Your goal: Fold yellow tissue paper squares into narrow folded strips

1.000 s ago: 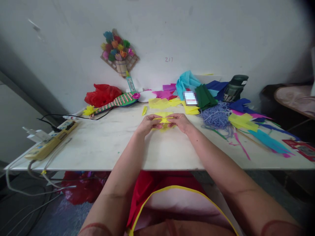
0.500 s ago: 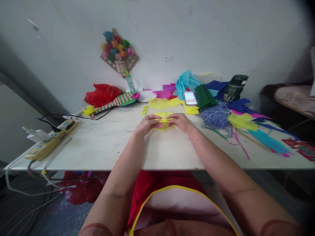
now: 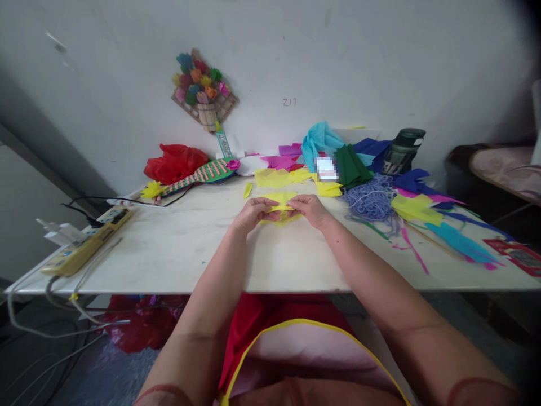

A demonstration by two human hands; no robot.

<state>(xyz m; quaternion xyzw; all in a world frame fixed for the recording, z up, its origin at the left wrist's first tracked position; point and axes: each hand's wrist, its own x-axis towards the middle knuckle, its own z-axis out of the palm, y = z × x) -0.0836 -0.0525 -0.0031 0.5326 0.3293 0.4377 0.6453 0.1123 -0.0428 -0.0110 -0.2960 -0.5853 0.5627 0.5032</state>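
Note:
A folded piece of yellow crepe paper [image 3: 279,199] is pinched between my two hands just above the white table. My left hand [image 3: 255,213] grips its left end, thumb on top and fingers curled beneath. On the right end, my right hand [image 3: 308,210] holds it in the same way. Part of the yellow paper hangs below the fingers, partly hidden by them. Beyond my hands lie more yellow paper sheets [image 3: 274,177] and a small yellow strip [image 3: 248,190].
Purple-blue yarn [image 3: 372,197], green paper [image 3: 351,166] and a dark bottle [image 3: 403,151] stand to the right. A yellow power strip [image 3: 87,245] with cables lies at the left edge. A red plastic bag [image 3: 176,162] and a stick-covered craft piece [image 3: 203,175] sit at the back.
The yellow paper between my fingers has turned slightly, so more of its flat face shows. Both hands keep their hold in nearly the same place.

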